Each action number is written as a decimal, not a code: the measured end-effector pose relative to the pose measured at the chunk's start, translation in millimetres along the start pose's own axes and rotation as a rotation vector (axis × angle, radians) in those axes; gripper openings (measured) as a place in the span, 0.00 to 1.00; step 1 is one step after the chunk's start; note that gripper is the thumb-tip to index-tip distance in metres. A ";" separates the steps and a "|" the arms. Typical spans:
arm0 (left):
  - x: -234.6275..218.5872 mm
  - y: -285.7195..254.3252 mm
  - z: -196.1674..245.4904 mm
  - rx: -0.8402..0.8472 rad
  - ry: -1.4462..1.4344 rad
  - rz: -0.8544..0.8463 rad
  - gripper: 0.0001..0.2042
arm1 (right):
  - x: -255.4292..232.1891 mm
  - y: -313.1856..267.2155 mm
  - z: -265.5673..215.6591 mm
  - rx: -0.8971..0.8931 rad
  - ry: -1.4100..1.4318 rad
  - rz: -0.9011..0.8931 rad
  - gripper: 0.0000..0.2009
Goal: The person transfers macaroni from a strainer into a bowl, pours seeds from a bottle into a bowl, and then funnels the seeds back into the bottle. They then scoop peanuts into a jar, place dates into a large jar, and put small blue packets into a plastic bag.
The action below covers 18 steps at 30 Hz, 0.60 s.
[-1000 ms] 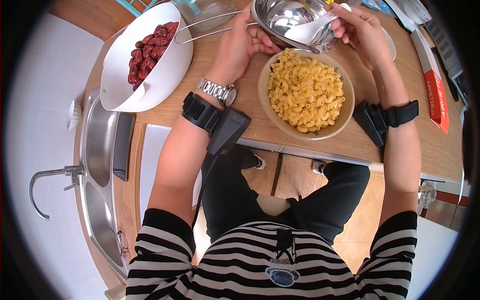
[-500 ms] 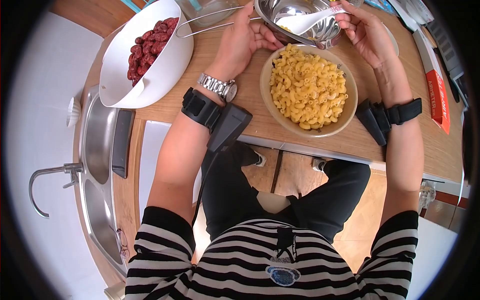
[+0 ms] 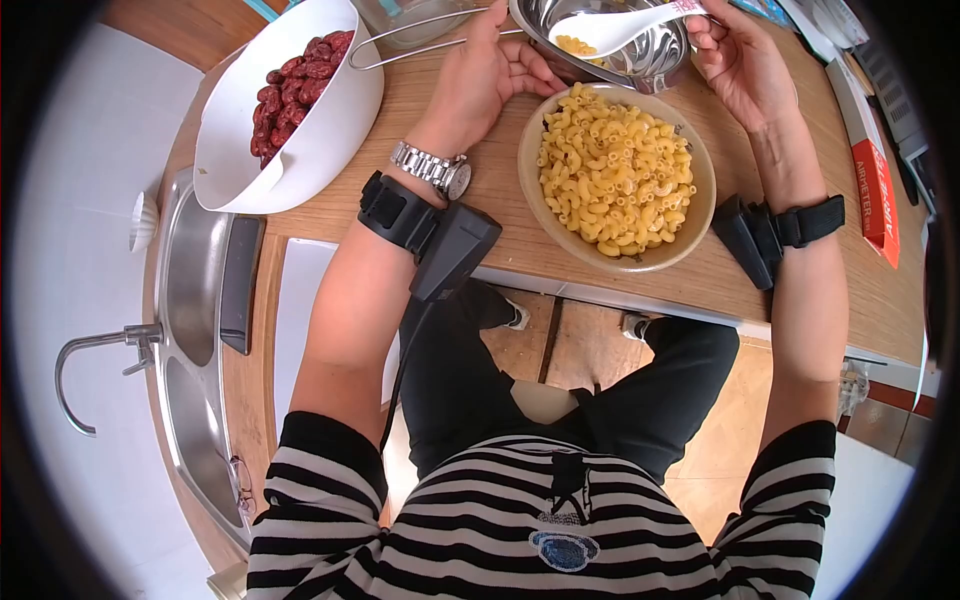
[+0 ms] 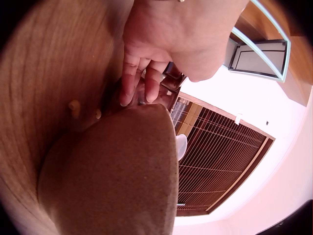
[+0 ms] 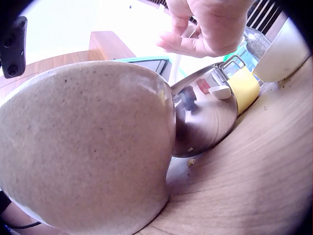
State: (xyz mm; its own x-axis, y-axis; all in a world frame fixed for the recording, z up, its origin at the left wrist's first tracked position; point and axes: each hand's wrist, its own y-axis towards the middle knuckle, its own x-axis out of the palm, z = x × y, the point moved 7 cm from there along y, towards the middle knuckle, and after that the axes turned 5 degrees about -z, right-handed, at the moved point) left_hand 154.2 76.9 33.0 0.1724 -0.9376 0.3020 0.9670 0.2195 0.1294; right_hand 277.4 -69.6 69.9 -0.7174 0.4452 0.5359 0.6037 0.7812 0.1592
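Observation:
A steel bowl (image 3: 655, 68) with a long wire handle stands behind a beige bowl (image 3: 530, 190) heaped with macaroni (image 3: 615, 175). My left hand (image 3: 480, 90) holds the steel bowl's left side, its fingers curled along the outside; the left wrist view shows those fingertips (image 4: 151, 93) against the metal. Between finger and thumb, my right hand (image 3: 750, 80) pinches the handle of a white spoon (image 3: 620, 32). The spoon's bowl carries a little macaroni (image 3: 576, 46) and is over the steel bowl. In the right wrist view the right hand (image 5: 210, 29) is above the steel bowl (image 5: 205, 117).
A white container (image 3: 340, 150) with red dates stands at the left, beside a steel sink (image 3: 195, 270) and tap. A glass container (image 3: 410, 20) is at the back. A red and white box (image 3: 872, 190) lies at the right. Loose macaroni (image 4: 74, 107) lies on the table.
The spoon has risen out of the steel bowl's inside, with macaroni now visible in it. My right hand has moved slightly right. The left hand keeps its place at the bowl.

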 end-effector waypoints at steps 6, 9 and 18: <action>-0.2 -0.2 -0.7 -0.025 0.002 0.019 0.20 | -0.6 0.5 -0.5 0.003 0.032 -0.026 0.09; -1.1 -0.3 -0.7 -0.026 -0.007 0.021 0.20 | 3.8 -1.0 -3.2 -0.022 0.077 -0.033 0.10; -7.2 2.2 -2.1 -0.018 0.007 0.026 0.20 | 38.9 -13.3 -11.0 -0.119 0.116 -0.570 0.11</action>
State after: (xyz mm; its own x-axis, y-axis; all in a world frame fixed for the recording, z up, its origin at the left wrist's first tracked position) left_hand 155.4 83.6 29.2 0.1985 -0.9335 0.2987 0.9655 0.2387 0.1044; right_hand 245.3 -67.5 97.8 -0.9014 -0.0862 0.4244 0.1739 0.8255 0.5370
